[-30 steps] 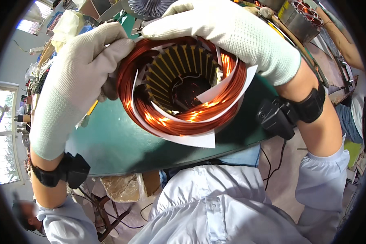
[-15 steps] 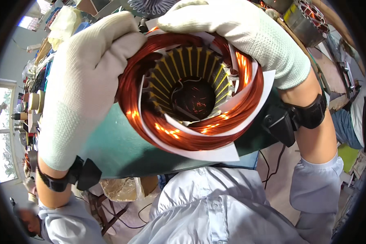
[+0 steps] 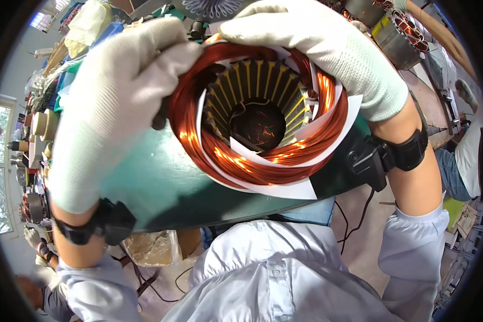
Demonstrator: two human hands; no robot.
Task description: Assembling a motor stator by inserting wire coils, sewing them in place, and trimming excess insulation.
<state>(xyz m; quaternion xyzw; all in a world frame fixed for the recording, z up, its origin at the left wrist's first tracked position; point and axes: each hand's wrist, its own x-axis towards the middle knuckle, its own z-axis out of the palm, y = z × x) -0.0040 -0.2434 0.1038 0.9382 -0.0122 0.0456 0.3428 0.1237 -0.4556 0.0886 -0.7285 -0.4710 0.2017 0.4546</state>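
A motor stator with thick copper windings and white insulating paper strips is held up close to the camera, its bore facing me. My left hand, in a white knit glove, grips its left side, fingers curled over the copper coil. My right hand, also gloved, wraps over the top right of the winding. Both wrists wear black bands. The stator's far end and underside are hidden.
A green worktable lies below the stator. Other wound stators stand at the back right. Spools and small parts line the left edge. A finned metal part sits at the top. Another person sits at the far right.
The stator has been lifted nearer to the camera and turned a little; both hands shifted with it, the left hand sliding further over the coil's left side.
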